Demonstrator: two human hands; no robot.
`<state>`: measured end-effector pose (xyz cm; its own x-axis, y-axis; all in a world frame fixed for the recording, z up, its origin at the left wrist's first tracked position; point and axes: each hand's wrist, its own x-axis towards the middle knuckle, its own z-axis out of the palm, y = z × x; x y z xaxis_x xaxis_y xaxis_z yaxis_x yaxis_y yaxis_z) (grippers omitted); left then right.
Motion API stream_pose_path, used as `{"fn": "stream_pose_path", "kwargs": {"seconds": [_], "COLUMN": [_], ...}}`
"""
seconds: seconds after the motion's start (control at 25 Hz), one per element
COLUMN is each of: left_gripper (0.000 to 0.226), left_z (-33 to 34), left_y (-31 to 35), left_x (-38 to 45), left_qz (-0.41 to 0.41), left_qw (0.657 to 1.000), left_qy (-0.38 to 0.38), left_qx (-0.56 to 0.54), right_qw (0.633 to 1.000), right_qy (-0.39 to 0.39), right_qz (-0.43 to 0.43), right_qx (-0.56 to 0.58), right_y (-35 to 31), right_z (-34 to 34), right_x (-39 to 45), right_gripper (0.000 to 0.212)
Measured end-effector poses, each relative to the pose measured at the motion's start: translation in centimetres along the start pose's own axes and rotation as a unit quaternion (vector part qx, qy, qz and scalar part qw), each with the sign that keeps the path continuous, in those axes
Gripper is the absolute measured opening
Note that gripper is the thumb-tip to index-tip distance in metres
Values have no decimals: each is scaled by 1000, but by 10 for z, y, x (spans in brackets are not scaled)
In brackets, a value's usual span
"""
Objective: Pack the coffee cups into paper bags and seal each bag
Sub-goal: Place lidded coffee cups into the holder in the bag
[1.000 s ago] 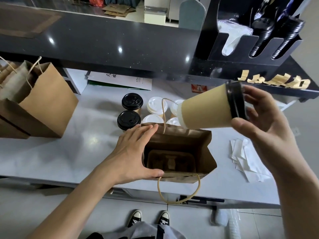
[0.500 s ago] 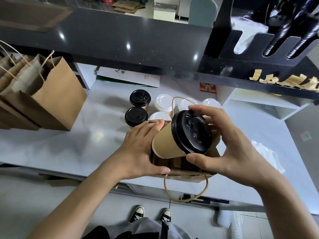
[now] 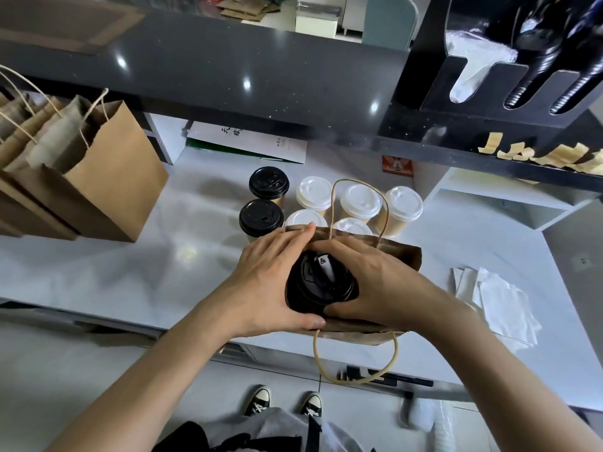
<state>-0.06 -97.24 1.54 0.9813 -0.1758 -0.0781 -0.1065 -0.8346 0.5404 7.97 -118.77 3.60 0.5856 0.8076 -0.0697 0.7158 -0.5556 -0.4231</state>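
- Beyond the open paper bag (image 3: 399,256) we see two black-lidded cups (image 3: 265,201) and five white-lidded cups (image 3: 360,203); filled bags (image 3: 98,177) stand far left on the table (image 3: 130,275).
- Our left hand (image 3: 267,282) grips the bag's left rim; our right hand (image 3: 375,282) grips the black-lidded coffee cup (image 3: 321,283), upright inside the bag.

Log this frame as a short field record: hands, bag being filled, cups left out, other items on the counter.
left hand: holds the mouth of the open paper bag
right hand: grips the black-lidded cup, set in the bag's mouth
cups on counter: two black-lidded cups, five white-lidded cups
packed bags: standing at counter's left
white paper sheets: right of the bag
seal: not yet done
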Motion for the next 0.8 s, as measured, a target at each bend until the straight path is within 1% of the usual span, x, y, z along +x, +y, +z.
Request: {"fn": "stream_pose_path", "kwargs": {"seconds": [0.12, 0.24, 0.4, 0.68, 0.8], "left_gripper": [134, 132, 131, 132, 133], "left_z": [0, 1, 3, 2, 1], "left_y": [-1, -2, -2, -2, -1], "left_x": [-2, -3, -2, -1, -1], "left_qz": [3, 5, 7, 7, 5], "left_qw": [1000, 1000, 1000, 1000, 1000], "left_qy": [2, 3, 4, 8, 8], "left_qx": [-6, -2, -3, -4, -4], "right_qw": [999, 996, 996, 991, 995], "right_qy": [-16, -39, -49, -47, -41], "right_qz": [-15, -8, -9, -8, -5], "right_qx": [-45, -75, -75, -123, -93], "right_y": [9, 14, 12, 8, 10], "right_z": [14, 20, 26, 30, 29], "right_x": [11, 14, 16, 30, 30], "right_gripper": [89, 89, 87, 92, 92]}}
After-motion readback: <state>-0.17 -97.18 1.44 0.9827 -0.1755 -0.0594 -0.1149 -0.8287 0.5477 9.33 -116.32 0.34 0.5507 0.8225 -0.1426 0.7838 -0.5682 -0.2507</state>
